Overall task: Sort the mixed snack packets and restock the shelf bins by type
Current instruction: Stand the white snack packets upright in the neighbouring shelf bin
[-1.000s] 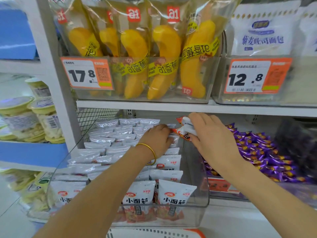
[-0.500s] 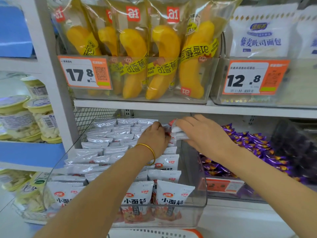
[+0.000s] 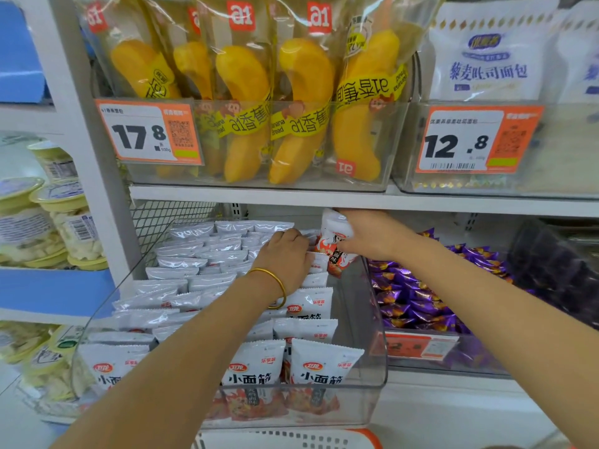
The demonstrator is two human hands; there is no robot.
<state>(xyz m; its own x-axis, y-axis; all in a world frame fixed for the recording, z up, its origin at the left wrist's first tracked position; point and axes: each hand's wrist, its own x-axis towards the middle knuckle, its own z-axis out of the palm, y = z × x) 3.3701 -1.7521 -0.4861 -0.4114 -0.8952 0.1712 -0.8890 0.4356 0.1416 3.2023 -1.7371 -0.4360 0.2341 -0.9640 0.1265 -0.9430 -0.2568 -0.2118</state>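
**Head view.** My right grip [image 3: 376, 238] is clenched round a small bunch of white-and-orange crinkled film snack packets [image 3: 335, 251]. It holds them at the rear right corner of the clear plastic shelf bin [image 3: 366, 319], just beneath the white shelf edge [image 3: 291, 197]. Below the bunch, rows of matching white packets [image 3: 201, 264] stand upright inside the bin.

My left grip [image 3: 285, 257], with a gold bangle [image 3: 275, 280] at the wrist, lies knuckles-up on the back rows. Its fingertips are buried among the packet tops, so I cannot tell whether it pinches one or merely parts the rows. To the right, in a neighbouring bin and apart from my load, lie purple foil-wrapped sweets [image 3: 415, 303].

**Handling, as judged.** The packets look light, soft and air-puffed, with slick film that would slide against its neighbours. A loosely squeezed bunch could fan out or shed one. The contents would probably crush only under hard pressure.

The best hold is across the flat sealed top edges, thumb on one face and fingers on the other. Each packet then hangs upright and can drop bottom-first into the gap in its row.
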